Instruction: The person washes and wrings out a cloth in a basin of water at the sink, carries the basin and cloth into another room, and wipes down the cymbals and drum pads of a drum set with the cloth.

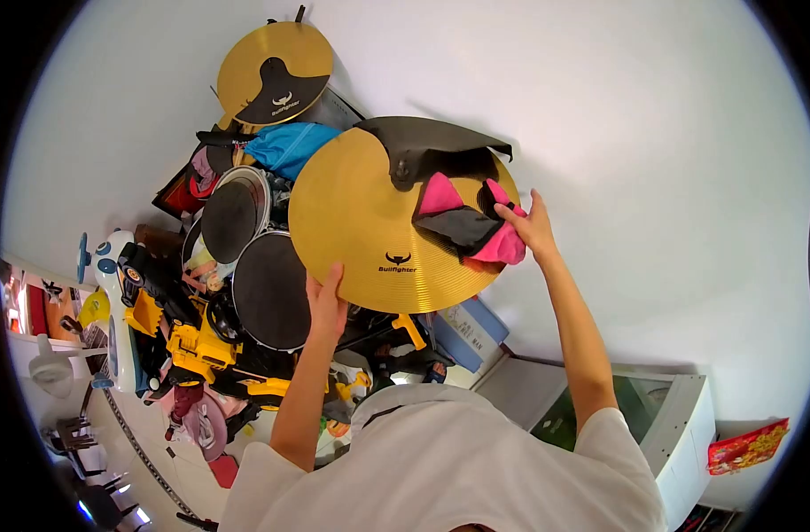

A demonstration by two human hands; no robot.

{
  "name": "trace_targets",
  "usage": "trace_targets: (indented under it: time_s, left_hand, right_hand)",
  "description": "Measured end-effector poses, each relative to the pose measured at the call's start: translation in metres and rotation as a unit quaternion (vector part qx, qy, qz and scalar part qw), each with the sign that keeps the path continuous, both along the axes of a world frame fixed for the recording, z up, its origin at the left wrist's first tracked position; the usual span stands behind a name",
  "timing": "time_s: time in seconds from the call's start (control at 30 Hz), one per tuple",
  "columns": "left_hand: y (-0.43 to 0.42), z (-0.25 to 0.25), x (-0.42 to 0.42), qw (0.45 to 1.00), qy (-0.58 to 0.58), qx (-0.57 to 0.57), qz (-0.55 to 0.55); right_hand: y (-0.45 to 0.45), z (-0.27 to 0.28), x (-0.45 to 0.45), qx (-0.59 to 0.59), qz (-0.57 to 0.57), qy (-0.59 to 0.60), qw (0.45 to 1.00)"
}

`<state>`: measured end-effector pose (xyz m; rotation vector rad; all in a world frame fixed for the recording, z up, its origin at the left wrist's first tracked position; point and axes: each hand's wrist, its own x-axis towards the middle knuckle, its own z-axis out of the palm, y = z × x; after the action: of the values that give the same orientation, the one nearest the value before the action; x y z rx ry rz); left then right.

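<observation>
A large gold cymbal (352, 204) marked "Bullfighter" tilts toward me, with a dark mute pad (432, 142) lifted along its top edge. My left hand (327, 306) grips the lower left rim, thumb on the front and fingers hidden behind. In my right hand (533, 229) is a pink-and-black cloth (467, 226), pinched at its right end and lying against the cymbal's right side. Whether the cloth is a glove or a rag, I cannot tell. Two dark drum pads (270, 288) stand to the left of the cymbal.
Behind, a second gold cymbal (250, 71) carries a black pad. A blue cloth (292, 149) lies below it. Yellow toy vehicles (201, 350) crowd the left. A blue-and-white box (470, 332) and a white cabinet (689, 426) stand at lower right, near the white wall (653, 177).
</observation>
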<state>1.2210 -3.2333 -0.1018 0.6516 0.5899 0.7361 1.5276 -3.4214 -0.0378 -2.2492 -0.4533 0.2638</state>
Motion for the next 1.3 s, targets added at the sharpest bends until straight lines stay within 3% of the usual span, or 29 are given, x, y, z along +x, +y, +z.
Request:
trace_targets:
  time_s: [0.03, 0.07, 0.17, 0.57, 0.6, 0.63, 0.67, 0.7, 0.73, 0.87, 0.97, 1.03, 1.1, 1.17, 1.23, 1.3]
  left_hand:
    - [-0.005, 0.001, 0.001, 1.000, 0.000, -0.006, 0.005]
    - [-0.009, 0.002, 0.002, 1.000, 0.000, -0.012, 0.011]
    - [-0.024, -0.001, 0.001, 0.999, -0.004, -0.017, 0.040]
    - [-0.071, 0.003, -0.044, 0.998, 0.022, -0.037, 0.037]
    - [-0.077, 0.007, -0.047, 0.998, 0.024, -0.037, 0.037]
    - [-0.083, 0.011, -0.048, 0.998, 0.025, -0.037, 0.038]
    - [-0.085, 0.014, -0.051, 0.998, 0.027, -0.037, 0.041]
    - [-0.089, 0.010, -0.053, 0.998, 0.022, -0.030, 0.041]
    - [-0.093, 0.003, -0.055, 0.999, 0.017, -0.024, 0.041]
    - [-0.093, -0.011, -0.054, 0.999, 0.020, -0.025, 0.028]
    - [-0.089, -0.006, -0.047, 0.999, 0.006, -0.026, 0.038]
    - [-0.088, -0.007, -0.042, 0.998, 0.009, -0.036, 0.055]
    - [-0.088, -0.005, -0.036, 0.997, 0.007, -0.042, 0.061]
    - [-0.088, 0.003, -0.034, 0.997, 0.003, -0.047, 0.064]
    - [-0.087, 0.004, -0.034, 0.997, 0.001, -0.038, 0.072]
    - [-0.089, 0.000, -0.033, 0.997, -0.002, -0.031, 0.069]
  right_hand:
    - [0.001, 0.005, 0.001, 0.031, -0.024, 0.134, 0.990]
    - [0.004, 0.005, -0.006, 0.130, -0.072, 0.196, 0.969]
    - [-0.003, -0.013, 0.011, 0.225, -0.013, 0.316, 0.922]
    - [-0.059, -0.003, -0.049, 0.323, -0.014, 0.294, 0.900]
    - [-0.063, -0.002, -0.056, 0.303, -0.016, 0.251, 0.919]
    - [-0.072, -0.002, -0.056, 0.190, 0.011, 0.108, 0.976]
    - [-0.080, -0.002, -0.053, 0.067, 0.039, -0.038, 0.996]
    - [-0.086, -0.002, -0.052, -0.056, 0.064, -0.184, 0.979]
    - [-0.080, 0.037, -0.065, -0.198, 0.088, -0.177, 0.960]
    - [-0.075, 0.090, -0.060, -0.207, 0.112, -0.245, 0.941]
    - [-0.035, 0.141, -0.075, 0.131, 0.136, -0.259, 0.947]
    - [0.006, 0.162, -0.090, 0.265, 0.125, -0.245, 0.924]
    - [0.042, 0.166, -0.091, 0.268, 0.176, -0.215, 0.923]
    - [0.088, 0.145, -0.088, 0.215, 0.257, -0.351, 0.874]
    - [0.125, 0.094, -0.072, 0.092, 0.346, -0.346, 0.867]
    - [0.154, 0.035, -0.043, -0.031, 0.486, -0.249, 0.837]
